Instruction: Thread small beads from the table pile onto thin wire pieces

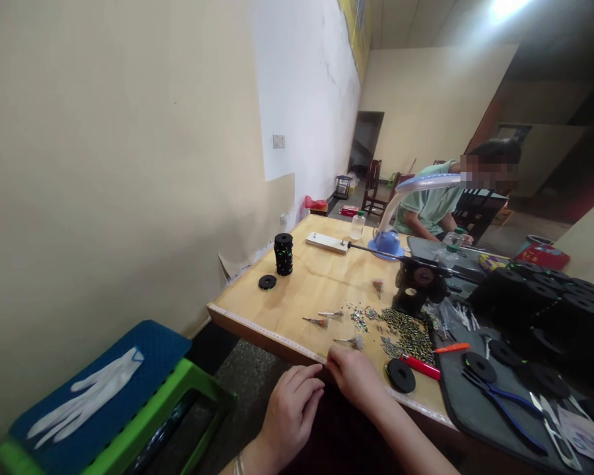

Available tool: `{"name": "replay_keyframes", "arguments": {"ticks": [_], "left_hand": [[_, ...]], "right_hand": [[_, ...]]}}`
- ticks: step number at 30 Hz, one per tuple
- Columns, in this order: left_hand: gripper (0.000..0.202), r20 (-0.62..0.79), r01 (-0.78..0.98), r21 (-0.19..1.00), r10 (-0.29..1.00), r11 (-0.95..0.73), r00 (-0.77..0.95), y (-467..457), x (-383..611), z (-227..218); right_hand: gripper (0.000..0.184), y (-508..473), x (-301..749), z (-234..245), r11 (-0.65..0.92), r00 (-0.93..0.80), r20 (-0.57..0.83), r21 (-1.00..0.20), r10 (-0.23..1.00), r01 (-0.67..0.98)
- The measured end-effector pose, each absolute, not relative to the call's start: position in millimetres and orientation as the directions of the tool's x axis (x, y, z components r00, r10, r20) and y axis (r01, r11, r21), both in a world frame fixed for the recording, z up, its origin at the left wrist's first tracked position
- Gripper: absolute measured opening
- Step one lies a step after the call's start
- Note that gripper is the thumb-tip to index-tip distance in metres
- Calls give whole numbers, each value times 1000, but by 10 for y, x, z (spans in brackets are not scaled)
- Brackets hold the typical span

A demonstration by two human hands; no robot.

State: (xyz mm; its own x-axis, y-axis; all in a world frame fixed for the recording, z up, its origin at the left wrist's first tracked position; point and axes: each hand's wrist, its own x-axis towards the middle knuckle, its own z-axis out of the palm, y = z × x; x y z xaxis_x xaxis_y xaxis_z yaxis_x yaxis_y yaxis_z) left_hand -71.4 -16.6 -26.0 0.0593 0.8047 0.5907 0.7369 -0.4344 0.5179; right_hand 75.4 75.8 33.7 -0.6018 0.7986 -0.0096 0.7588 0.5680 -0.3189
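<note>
My left hand is in front of the table's near edge, its fingers bent and pressed together. Beside it, my right hand rests at the edge with curled fingers. Whatever is between the fingers of either hand is hidden or too small to name. Just beyond the right hand lies a small pointed piece with a pale tuft; similar pieces lie farther left. A black foam spool is right of that hand, touching or close to a red-handled tool. Tiny dark and yellowish pieces are heaped behind.
A stack of black spools stands at the left. A lamp and a rod-bearing device stand at the back. Pliers and scissors lie on a grey mat. A glove lies on a stool. Another person sits opposite.
</note>
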Motion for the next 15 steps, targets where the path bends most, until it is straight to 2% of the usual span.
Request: {"name": "replay_keyframes", "arguments": {"ticks": [15], "left_hand": [[21,570,836,415,819,-359,69,-144,-780,-229]], "right_hand": [[18,795,573,393,584,-607,-45,-223,793,780]]}}
